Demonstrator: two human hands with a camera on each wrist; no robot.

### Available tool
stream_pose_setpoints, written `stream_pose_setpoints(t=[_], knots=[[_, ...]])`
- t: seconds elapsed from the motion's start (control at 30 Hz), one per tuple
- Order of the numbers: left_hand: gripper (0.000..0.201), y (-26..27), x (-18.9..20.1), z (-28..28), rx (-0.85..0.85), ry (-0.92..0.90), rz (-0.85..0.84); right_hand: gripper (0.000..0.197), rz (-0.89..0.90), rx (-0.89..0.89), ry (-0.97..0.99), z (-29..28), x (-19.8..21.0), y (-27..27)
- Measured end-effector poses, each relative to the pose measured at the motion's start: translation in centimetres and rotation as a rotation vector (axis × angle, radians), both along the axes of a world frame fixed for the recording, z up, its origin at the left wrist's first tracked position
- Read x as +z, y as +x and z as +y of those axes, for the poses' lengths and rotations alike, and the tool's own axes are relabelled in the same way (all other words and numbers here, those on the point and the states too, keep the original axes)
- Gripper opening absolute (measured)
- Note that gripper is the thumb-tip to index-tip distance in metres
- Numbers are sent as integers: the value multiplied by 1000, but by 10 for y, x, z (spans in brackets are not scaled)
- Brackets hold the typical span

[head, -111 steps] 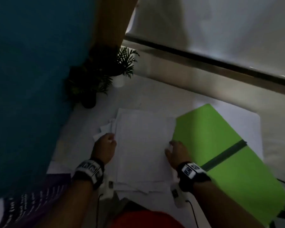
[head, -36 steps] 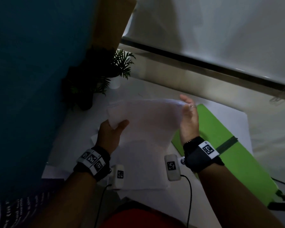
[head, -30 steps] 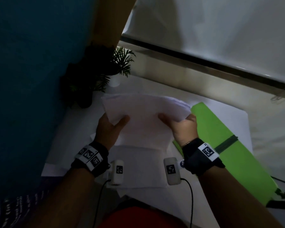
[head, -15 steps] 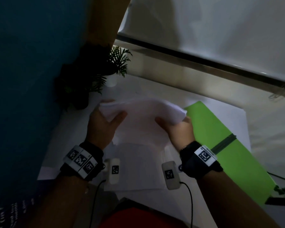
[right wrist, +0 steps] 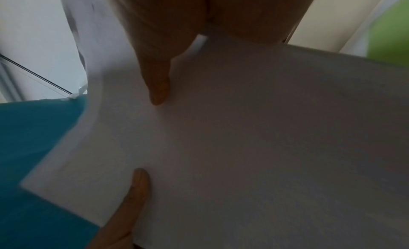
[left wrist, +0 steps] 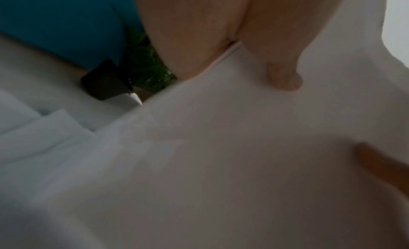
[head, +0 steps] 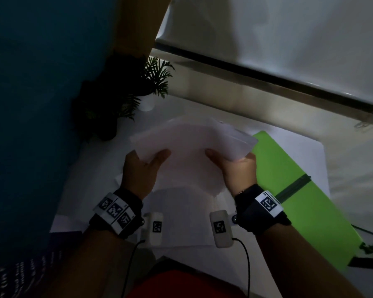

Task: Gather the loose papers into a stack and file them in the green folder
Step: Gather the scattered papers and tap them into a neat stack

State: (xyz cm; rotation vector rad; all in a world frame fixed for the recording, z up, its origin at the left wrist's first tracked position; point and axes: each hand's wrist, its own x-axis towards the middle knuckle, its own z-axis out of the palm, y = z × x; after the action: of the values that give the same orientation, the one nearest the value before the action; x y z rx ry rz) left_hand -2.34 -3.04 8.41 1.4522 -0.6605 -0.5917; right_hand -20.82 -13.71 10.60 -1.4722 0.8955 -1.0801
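I hold a stack of white papers (head: 190, 145) up off the table by its two side edges. My left hand (head: 142, 164) grips the left edge, thumb on the near face; the thumb also shows on the papers (left wrist: 243, 147) in the left wrist view. My right hand (head: 235, 162) grips the right edge, its thumb lying on the papers (right wrist: 243, 147) in the right wrist view. The stack's top edges are uneven. More white sheets (head: 181, 220) lie flat below my wrists. The green folder (head: 293, 190), with a dark elastic band, lies closed to the right.
A small potted plant (head: 153, 82) stands at the table's back left, beside a dark pot (left wrist: 104, 81). A teal panel (head: 30, 104) rises on the left. The white table (head: 202, 110) ends at a wall ledge behind. Dark items (head: 370, 254) lie at the far right.
The papers went from lying flat under both hands to being lifted. My right hand shifted from the stack's top corner down to its right edge, thumb in front; the stack now tilts back slightly.
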Motion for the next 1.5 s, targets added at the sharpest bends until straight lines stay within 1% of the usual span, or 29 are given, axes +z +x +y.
stream_pose_setpoints(t=[0.03, 0.07, 0.1, 0.13, 0.17, 0.3, 0.4, 0.47, 0.53, 0.57, 0.6, 0.67, 0.73, 0.83, 0.93, 0.97, 1.07, 1.13, 1.2, 1.23, 1.27, 1.33, 1.4, 1.43, 1.5], knots=[[25, -1, -1, 1, 15, -6, -8, 40, 17, 7, 6, 1, -2, 2], [29, 0, -2, 2, 20, 2, -11, 36, 75, 6, 21, 2, -6, 3], [38, 0, -4, 3, 10, 19, -2, 30, 134, 9, 59, 3, -11, 4], [46, 1, -7, 4, -1, 49, 16, 24, 157, 16, 126, 3, -18, 4], [49, 2, -9, 5, -12, 79, 38, 22, 151, 16, 183, 4, -22, 4], [44, 4, -21, 7, 12, 132, 96, 27, 141, -20, 177, 4, -33, 3], [33, 1, -29, 8, 39, 157, 140, 30, 162, 8, 220, 7, -38, 4], [31, 1, -31, 7, 58, 165, 125, 33, 122, -15, 201, 3, -37, 5], [23, -1, -34, 8, 67, 154, 118, 33, 108, -20, 201, 0, -40, 5], [21, -3, -35, 9, 58, 151, 109, 31, 129, -11, 206, 0, -43, 5], [23, -5, -37, 10, 47, 156, 99, 28, 171, 0, 213, 0, -48, 6], [27, -10, -41, 12, 33, 167, 101, 22, 359, 27, 201, 1, -65, 4], [26, -7, -41, 13, 48, 180, 118, 33, 560, 54, 147, -1, -75, 2], [21, 7, -31, 16, 144, 182, 103, 42, 723, 41, 177, -8, -80, -9], [30, 27, -20, 34, 242, 192, 71, 45, 953, 1, 199, -6, -92, -20], [33, 33, -18, 42, 261, 210, 59, 50, 1028, 11, 214, -1, -97, -19], [35, 48, -24, 66, 276, 232, 47, 80, 1223, 95, 257, 19, -117, 0], [36, 55, -30, 79, 269, 248, 49, 101, 1324, 68, 258, 31, -125, 16], [30, 62, -38, 89, 260, 261, 55, 115, 1367, 28, 287, 38, -127, 27], [23, 65, -42, 94, 261, 277, 53, 118, 1383, 17, 303, 39, -128, 30], [18, 69, -45, 98, 257, 287, 51, 118, 1405, 9, 312, 39, -128, 32], [19, 74, -50, 103, 265, 275, 61, 116, 1430, -6, 343, 37, -128, 35], [19, 75, -48, 104, 278, 264, 72, 117, 1406, 2, 413, 30, -127, 39], [16, 74, -45, 104, 286, 267, 68, 119, 1375, 8, 455, 27, -128, 41], [18, 72, -41, 103, 306, 281, 51, 121, 1284, 0, 516, 23, -130, 47]])
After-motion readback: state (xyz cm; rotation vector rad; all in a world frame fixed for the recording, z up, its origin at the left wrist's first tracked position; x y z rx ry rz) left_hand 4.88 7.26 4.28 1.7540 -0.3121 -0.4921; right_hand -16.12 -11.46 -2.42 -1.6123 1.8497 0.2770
